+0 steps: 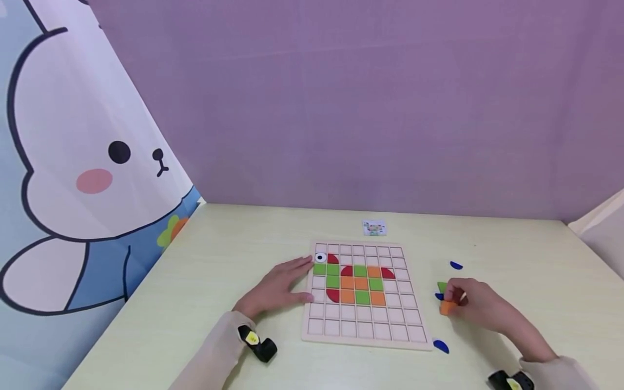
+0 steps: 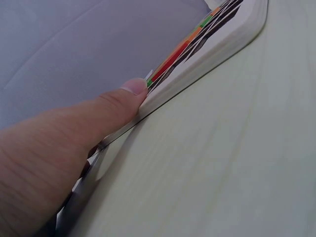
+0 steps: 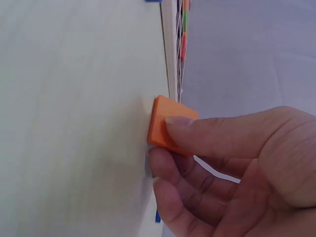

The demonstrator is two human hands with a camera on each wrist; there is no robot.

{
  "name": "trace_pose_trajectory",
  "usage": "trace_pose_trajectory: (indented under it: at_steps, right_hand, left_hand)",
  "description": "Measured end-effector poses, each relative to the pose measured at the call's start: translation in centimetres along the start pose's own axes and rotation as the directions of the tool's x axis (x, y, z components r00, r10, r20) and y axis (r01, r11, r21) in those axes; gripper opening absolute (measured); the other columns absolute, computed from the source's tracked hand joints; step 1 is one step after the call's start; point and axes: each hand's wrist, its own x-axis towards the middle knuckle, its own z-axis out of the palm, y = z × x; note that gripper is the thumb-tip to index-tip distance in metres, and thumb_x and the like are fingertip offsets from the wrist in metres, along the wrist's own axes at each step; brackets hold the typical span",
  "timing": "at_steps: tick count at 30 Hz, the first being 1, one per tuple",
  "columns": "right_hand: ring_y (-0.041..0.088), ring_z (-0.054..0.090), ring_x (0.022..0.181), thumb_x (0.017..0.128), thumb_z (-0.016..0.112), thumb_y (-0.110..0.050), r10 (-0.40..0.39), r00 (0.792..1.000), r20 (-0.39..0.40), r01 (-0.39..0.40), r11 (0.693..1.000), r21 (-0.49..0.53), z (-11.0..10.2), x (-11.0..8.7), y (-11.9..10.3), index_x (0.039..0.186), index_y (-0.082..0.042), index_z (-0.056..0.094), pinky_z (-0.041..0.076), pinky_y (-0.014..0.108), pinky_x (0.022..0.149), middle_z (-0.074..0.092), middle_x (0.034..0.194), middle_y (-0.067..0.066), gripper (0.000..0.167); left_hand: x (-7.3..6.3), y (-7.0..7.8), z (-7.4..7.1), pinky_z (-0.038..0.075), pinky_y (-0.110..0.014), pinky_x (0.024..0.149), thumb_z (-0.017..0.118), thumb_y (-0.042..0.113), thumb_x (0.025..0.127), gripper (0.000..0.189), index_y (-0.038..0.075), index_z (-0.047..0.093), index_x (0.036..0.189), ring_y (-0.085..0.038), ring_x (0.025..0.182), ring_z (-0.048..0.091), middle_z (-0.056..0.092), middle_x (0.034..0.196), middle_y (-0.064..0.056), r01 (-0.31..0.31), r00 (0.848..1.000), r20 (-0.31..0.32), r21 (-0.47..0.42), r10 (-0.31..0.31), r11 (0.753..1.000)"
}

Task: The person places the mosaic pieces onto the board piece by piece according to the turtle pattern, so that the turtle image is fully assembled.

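Observation:
A pale wooden grid board point(image 1: 368, 328) lies on the table with green, orange and red tiles in several cells and a round eye tile point(image 1: 320, 258) near its top left. My left hand point(image 1: 279, 286) rests along the board's left edge, fingers straight. Up close in the left wrist view, the thumb point(image 2: 116, 106) touches the board's side. To the right of the board, my right hand point(image 1: 480, 305) pinches an orange square tile point(image 3: 165, 123) between thumb and fingers, just over the table. A green tile point(image 1: 441, 286) and a blue piece point(image 1: 439, 296) lie beside those fingers, partly hidden.
Behind the board lies a small picture card point(image 1: 374, 227). One blue half-round tile point(image 1: 455, 265) sits farther back on the right, another blue half-round tile point(image 1: 441, 346) by the board's near right corner. A purple cloth point(image 1: 380, 108) rises behind the table.

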Motion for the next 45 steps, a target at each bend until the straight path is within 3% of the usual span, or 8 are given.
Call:
trace_pose_trajectory:
  at_steps: [8, 15, 28, 45]
  right_hand:
    - [0.009, 0.046, 0.069, 0.074, 0.07, 0.003, -0.077, 0.996, -0.032, 0.078, 0.997, 0.017, 0.0, 1.0, -1.5, 0.078, -0.012, 0.058, 0.039, 0.02, 0.058, 0.054, 0.075, -0.002, 0.02]
    - [0.012, 0.047, 0.071, 0.076, 0.069, 0.005, -0.12, 0.992, -0.036, 0.121, 0.992, 0.031, 0.0, 2.1, -2.6, 0.08, -0.008, 0.059, 0.041, 0.02, 0.058, 0.056, 0.078, -0.001, 0.017]
    - [0.017, 0.05, 0.074, 0.08, 0.067, 0.002, -0.073, 0.997, -0.008, 0.073, 0.993, 0.088, 0.6, 3.8, -5.4, 0.085, -0.006, 0.062, 0.043, 0.023, 0.058, 0.058, 0.082, 0.003, 0.011]
    - [0.018, 0.05, 0.074, 0.08, 0.065, 0.006, -0.061, 0.998, 0.005, 0.06, 0.99, 0.126, 1.9, 5.3, -6.7, 0.084, -0.002, 0.062, 0.043, 0.024, 0.061, 0.058, 0.08, 0.004, 0.009]
  left_hand:
    - [0.1, -0.1, 0.1, 0.02, -0.05, 0.117, 0.059, 0.056, 0.086, 0.08, 0.019, 0.03, 0.15, -0.025, 0.147, 0.02, 0.024, 0.158, 0.003, -0.011, 1.0, -0.002, 0.015, 0.011, 1.0]
    - [0.1, 0.0, 0.0, 0.021, -0.051, 0.117, 0.06, 0.056, 0.086, 0.08, 0.02, 0.03, 0.15, -0.024, 0.147, 0.019, 0.024, 0.158, 0.004, -0.004, 1.0, 0.0, 0.008, 0.004, 1.0]
    - [0.0, 0.0, 0.0, 0.022, -0.051, 0.116, 0.06, 0.057, 0.085, 0.081, 0.019, 0.03, 0.15, -0.025, 0.147, 0.02, 0.024, 0.158, 0.003, -0.016, 1.0, -0.007, 0.017, 0.017, 1.0]
    - [0.0, 0.3, 0.0, 0.022, -0.052, 0.116, 0.06, 0.056, 0.086, 0.079, 0.02, 0.031, 0.15, -0.026, 0.146, 0.021, 0.026, 0.158, 0.002, -0.028, 1.0, -0.001, -0.009, 0.028, 1.0]
